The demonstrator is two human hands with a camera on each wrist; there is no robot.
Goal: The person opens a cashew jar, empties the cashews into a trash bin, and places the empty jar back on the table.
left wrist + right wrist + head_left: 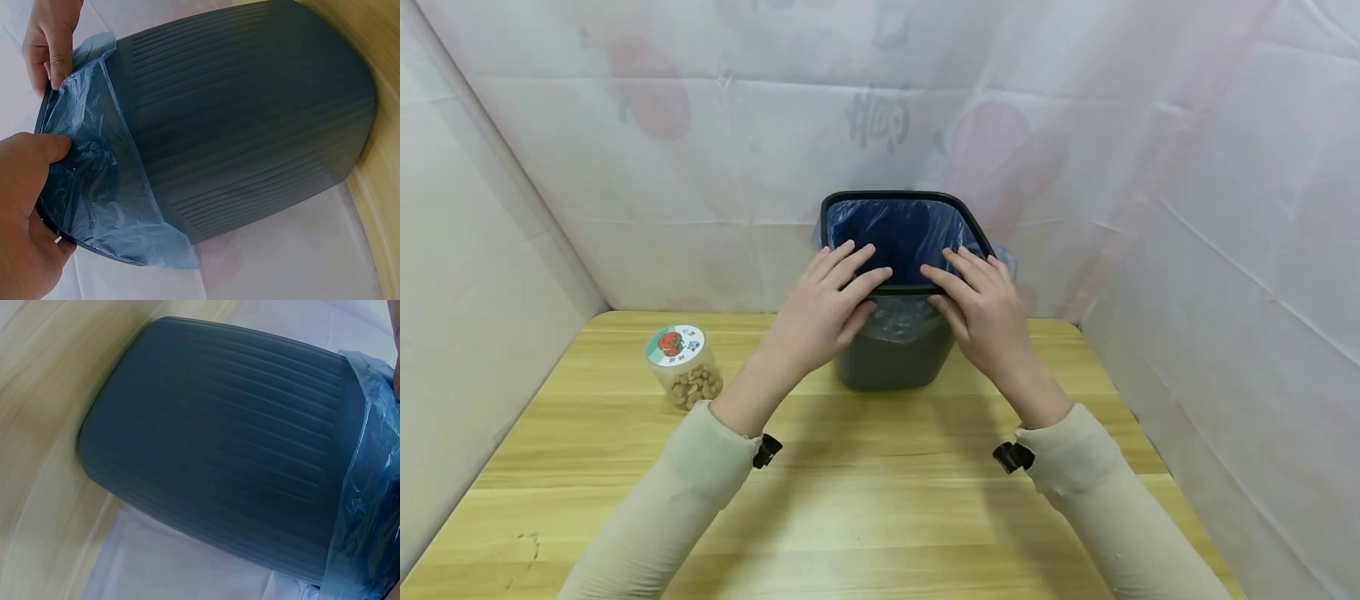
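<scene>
Pinching the near side of the black rim in the head view, you have your left hand and right hand set alike, fingers fanned over the inside, thumbs outside, the plastic bag between. The bin stands at the far middle of the wooden table, with the jar to its left, near your left cuff. Both hands load one side, so a hard pull could tip the bin towards you; a wide swing of your left forearm could knock the jar. Count two hands, one bin, one bag, one jar; its cashews are several, too crowded to number. In the left wrist view, both thumbs press the bag's folded edge against the bin's outside; dragging a thumb there could tear the thin film, and letting go could let the fold slip back inside. In the right wrist view, you see the same single bin and the bag's overhang, but only slivers of fingers at the edge, so from there you cannot tell your right grip.
</scene>
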